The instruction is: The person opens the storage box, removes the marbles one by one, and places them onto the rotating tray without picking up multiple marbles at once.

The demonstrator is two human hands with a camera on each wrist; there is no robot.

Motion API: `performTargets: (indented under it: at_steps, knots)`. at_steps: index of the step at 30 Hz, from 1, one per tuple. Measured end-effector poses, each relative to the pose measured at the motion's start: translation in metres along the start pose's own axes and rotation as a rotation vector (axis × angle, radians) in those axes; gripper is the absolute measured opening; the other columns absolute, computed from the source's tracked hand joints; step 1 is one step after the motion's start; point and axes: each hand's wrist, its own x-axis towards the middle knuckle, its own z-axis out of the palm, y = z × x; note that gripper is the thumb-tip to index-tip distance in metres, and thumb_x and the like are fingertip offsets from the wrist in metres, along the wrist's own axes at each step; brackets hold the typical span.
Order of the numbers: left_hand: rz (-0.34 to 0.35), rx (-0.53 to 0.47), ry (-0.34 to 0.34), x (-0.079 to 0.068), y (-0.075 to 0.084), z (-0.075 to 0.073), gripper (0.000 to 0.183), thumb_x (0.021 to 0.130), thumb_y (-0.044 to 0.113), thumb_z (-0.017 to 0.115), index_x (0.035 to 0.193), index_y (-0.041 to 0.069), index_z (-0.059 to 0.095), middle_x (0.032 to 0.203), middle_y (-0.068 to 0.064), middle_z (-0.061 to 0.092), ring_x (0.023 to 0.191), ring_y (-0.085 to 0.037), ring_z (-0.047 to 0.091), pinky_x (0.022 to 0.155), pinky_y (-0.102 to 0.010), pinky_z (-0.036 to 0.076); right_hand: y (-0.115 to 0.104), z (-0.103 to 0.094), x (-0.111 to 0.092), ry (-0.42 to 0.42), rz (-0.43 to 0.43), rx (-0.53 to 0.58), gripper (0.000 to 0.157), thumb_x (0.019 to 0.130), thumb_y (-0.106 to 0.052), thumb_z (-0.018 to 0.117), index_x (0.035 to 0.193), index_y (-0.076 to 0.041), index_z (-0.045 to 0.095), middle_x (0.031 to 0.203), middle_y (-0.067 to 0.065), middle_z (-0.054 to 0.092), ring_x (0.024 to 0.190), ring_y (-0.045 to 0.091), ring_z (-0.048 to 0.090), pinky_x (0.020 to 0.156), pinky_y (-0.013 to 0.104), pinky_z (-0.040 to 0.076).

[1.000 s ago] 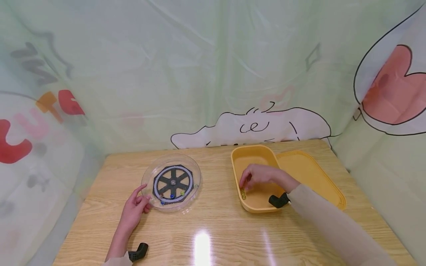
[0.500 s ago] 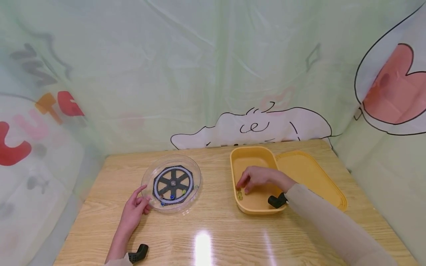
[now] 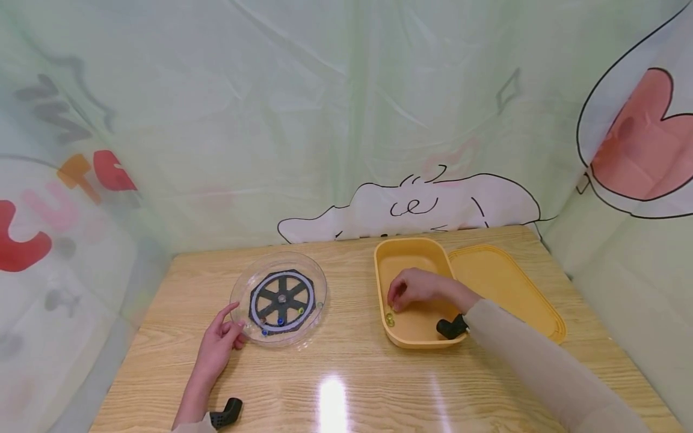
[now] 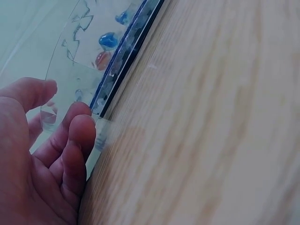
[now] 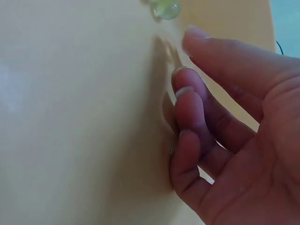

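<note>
My left hand (image 3: pixel 218 337) is at the near left side of a round clear dish (image 3: pixel 240 282), its fingertips right at the rim, fingers loosely bent. Inside the dish lie a blue marble (image 3: pixel 280 321), a second blue marble (image 3: pixel 264 332), a reddish marble (image 4: pixel 102 61) and a yellow-green marble (image 3: pixel 301 311). Reaching into a yellow box (image 3: pixel 417 258), my right hand (image 3: pixel 414 285) has its fingertips low beside some yellow-green marbles (image 3: pixel 390 320). In the right wrist view, a gap shows between thumb and index finger, and the pale green marbles (image 5: pixel 166 9) lie just past the thumb tip.
A black spoked wheel pattern (image 3: pixel 281 299) shows at the dish. To the box's right lies a yellow lid (image 3: pixel 500 288), partly behind the right forearm. Wooden tabletop (image 3: pixel 346 337) stretches between dish and box. A printed curtain (image 3: pixel 346 120) hangs behind.
Inside the box, my right hand shifts slightly and its thumb and fingers draw closer together. The yellow-green marble in the dish has rolled a little rightward. My left hand stays in place.
</note>
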Motion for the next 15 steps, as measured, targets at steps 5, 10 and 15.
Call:
performTargets:
  at_steps: [5, 10, 15]
  knots:
    - [0.013, -0.007, -0.008, -0.001, 0.0, 0.001, 0.047, 0.102, 0.015, 0.059, 0.146, 0.013, 0.045, 0.075, -0.009, 0.062, 0.061, -0.017, 0.058, 0.062, -0.026, 0.051, 0.006, -0.003, -0.003, 0.017, 0.006, 0.06, 0.011, 0.086, -0.01, 0.076, 0.094, -0.004, 0.072, 0.084, -0.002, 0.069, 0.077, 0.013, 0.06, 0.073, 0.026, 0.049]
    - [0.017, 0.013, 0.0, 0.0, 0.0, -0.001, 0.047, 0.102, 0.016, 0.058, 0.147, 0.014, 0.044, 0.074, -0.008, 0.062, 0.062, -0.018, 0.058, 0.062, -0.026, 0.05, 0.002, -0.008, -0.005, 0.069, 0.034, 0.153, 0.012, 0.086, -0.008, 0.075, 0.096, -0.003, 0.071, 0.085, 0.001, 0.071, 0.077, 0.017, 0.062, 0.071, 0.031, 0.052]
    - [0.021, 0.024, -0.004, 0.001, 0.0, -0.001, 0.047, 0.103, 0.017, 0.057, 0.147, 0.014, 0.043, 0.075, -0.008, 0.062, 0.062, -0.019, 0.058, 0.063, -0.026, 0.05, -0.008, -0.016, -0.012, 0.152, 0.026, 0.172, 0.014, 0.088, -0.008, 0.075, 0.099, -0.001, 0.07, 0.09, 0.004, 0.071, 0.082, 0.018, 0.064, 0.073, 0.031, 0.052]
